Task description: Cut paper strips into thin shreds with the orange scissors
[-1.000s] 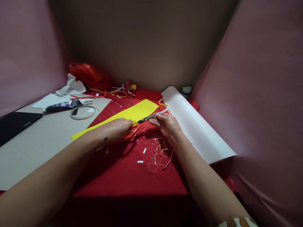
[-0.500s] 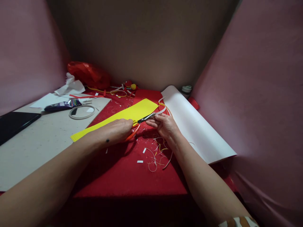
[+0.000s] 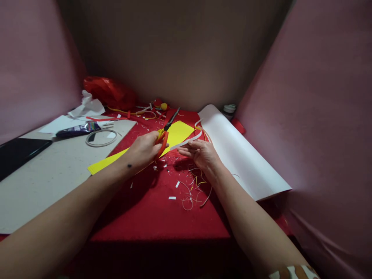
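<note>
In my left hand (image 3: pixel 147 147) is a pair of scissors (image 3: pixel 164 138) with orange and yellow handles; the fingers wrap round the handles and the dark blades point up and away. My right hand (image 3: pixel 202 153) pinches a thin white paper strip (image 3: pixel 186 144) between thumb and fingers. One end of the strip sticks out leftward toward the scissors, while the other curls up behind the hand. The blades are apart from the strip. Beneath both hands lie a yellow corrugated sheet (image 3: pixel 180 131) and a red corrugated sheet (image 3: pixel 190 116).
Thin offcuts (image 3: pixel 197 182) litter the red tablecloth (image 3: pixel 162 221). At right lies a curved white sheet (image 3: pixel 238 155), with a lidded jar (image 3: pixel 229 110) behind. A grey board (image 3: pixel 58 170) at left bears a glue tube (image 3: pixel 78 130), a coil (image 3: pixel 101 138) and a black tablet-like object (image 3: pixel 20 155). A red bag (image 3: pixel 109 91) sits behind.
The scissors have swung away from the white strip, their blades now pointing up and away. My left hand has shifted slightly left and up. The right hand stays nearly still with the strip.
</note>
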Demonstrator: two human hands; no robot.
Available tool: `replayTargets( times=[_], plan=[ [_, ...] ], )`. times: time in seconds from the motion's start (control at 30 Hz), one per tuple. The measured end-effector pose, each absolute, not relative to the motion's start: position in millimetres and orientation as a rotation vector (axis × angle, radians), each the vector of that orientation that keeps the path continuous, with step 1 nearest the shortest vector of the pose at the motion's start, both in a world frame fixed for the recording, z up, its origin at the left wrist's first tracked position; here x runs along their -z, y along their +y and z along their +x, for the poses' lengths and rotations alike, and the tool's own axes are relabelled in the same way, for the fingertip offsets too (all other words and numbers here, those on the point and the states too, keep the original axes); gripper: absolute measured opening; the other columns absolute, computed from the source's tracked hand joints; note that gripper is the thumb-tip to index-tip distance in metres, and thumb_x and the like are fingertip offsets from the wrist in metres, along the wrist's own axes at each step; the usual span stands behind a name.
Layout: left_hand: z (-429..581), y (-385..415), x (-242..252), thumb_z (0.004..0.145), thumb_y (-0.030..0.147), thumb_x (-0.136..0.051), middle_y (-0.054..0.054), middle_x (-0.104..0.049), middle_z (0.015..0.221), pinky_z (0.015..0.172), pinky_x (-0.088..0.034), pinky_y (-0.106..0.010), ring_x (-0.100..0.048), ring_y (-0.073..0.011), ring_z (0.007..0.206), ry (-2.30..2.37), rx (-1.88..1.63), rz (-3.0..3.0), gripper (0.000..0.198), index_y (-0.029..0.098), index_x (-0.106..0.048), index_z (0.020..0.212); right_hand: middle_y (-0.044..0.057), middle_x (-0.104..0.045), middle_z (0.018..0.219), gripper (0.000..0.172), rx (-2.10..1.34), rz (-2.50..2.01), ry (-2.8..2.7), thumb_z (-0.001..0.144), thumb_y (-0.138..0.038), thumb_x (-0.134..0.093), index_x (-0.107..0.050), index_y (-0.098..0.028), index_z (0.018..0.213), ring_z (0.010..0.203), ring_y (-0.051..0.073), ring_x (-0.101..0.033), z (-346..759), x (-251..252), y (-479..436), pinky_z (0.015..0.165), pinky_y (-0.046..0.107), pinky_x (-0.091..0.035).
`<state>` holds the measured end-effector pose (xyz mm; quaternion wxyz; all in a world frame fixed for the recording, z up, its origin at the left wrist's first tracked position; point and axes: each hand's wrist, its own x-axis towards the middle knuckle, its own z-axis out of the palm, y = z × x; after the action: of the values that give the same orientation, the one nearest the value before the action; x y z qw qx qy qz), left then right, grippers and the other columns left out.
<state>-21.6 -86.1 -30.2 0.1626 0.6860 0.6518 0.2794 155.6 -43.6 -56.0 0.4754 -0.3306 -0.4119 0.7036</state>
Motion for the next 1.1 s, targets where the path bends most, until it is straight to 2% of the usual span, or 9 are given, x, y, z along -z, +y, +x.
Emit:
replayTargets(
  times=[0.1, 0.23, 0.43, 0.67, 0.9, 1.0, 1.1],
  plan=[
    [-19, -83, 36, 0.07, 0.039, -0.056, 0.004, -0.048, 0.061, 0.051, -0.032, -0.023, -0.041, -0.0088, 0.052, 1.614, -0.962, 1.762, 0.023, 0.018, -0.052, 0.077, 0.008, -0.065, 0.064, 0.005, -1.743, -0.828, -1.009, 0.066, -0.01, -0.055, -0.056, -0.014, 0.066, 0.063, 0.018, -0.066, 154, 56, -46, 0.073, 0.035, -0.055],
    [-15, -82, 38, 0.061, 0.033, -0.065, 0.004, -0.048, 0.063, 0.049, -0.032, -0.023, -0.041, -0.0076, 0.052, 1.495, -0.928, 1.624, 0.026, 0.016, -0.053, 0.077, 0.008, -0.066, 0.067, 0.004, -1.786, -0.802, -1.027, 0.064, -0.011, -0.056, -0.058, -0.013, 0.067, 0.063, 0.018, -0.065, 150, 57, -49, 0.073, 0.035, -0.055],
    [-14, -84, 34, 0.059, 0.025, -0.064, 0.004, -0.049, 0.06, 0.047, -0.032, -0.023, -0.043, -0.0081, 0.051, 1.559, -0.888, 1.564, 0.022, 0.016, -0.053, 0.076, 0.006, -0.064, 0.066, 0.004, -1.724, -0.799, -0.982, 0.065, -0.011, -0.057, -0.056, -0.015, 0.065, 0.064, 0.017, -0.065, 151, 61, -45, 0.071, 0.033, -0.056],
    [-19, -81, 36, 0.058, 0.026, -0.064, 0.004, -0.05, 0.061, 0.047, -0.032, -0.023, -0.045, -0.0085, 0.051, 1.538, -0.873, 1.607, 0.022, 0.017, -0.051, 0.072, 0.006, -0.062, 0.066, 0.005, -1.645, -0.815, -0.952, 0.069, -0.013, -0.056, -0.054, -0.015, 0.065, 0.062, 0.015, -0.064, 156, 62, -37, 0.071, 0.033, -0.055],
    [-24, -82, 30, 0.065, 0.035, -0.055, 0.0, -0.056, 0.061, 0.049, -0.033, -0.025, -0.047, -0.0114, 0.053, 1.814, -0.752, 1.808, 0.019, 0.018, -0.057, 0.073, 0.004, -0.061, 0.064, 0.007, -1.603, -0.792, -0.949, 0.071, -0.015, -0.056, -0.051, -0.017, 0.067, 0.067, 0.017, -0.066, 155, 64, -34, 0.073, 0.033, -0.055],
    [-24, -87, 20, 0.069, 0.031, -0.047, -0.001, -0.057, 0.06, 0.052, -0.033, -0.025, -0.049, -0.013, 0.055, 1.997, -0.672, 1.909, 0.018, 0.018, -0.058, 0.073, 0.005, -0.062, 0.066, 0.007, -1.581, -0.769, -0.969, 0.071, -0.016, -0.056, -0.05, -0.017, 0.068, 0.069, 0.018, -0.067, 155, 65, -34, 0.075, 0.035, -0.055],
    [-21, -92, 16, 0.071, 0.03, -0.042, -0.004, -0.059, 0.067, 0.053, -0.034, -0.026, -0.051, -0.0147, 0.059, 1.97, -0.544, 2.024, 0.019, 0.017, -0.056, 0.076, 0.004, -0.062, 0.067, 0.009, -1.566, -0.77, -0.982, 0.07, -0.017, -0.058, -0.049, -0.017, 0.068, 0.07, 0.019, -0.067, 155, 65, -35, 0.075, 0.035, -0.055]
  ],
)
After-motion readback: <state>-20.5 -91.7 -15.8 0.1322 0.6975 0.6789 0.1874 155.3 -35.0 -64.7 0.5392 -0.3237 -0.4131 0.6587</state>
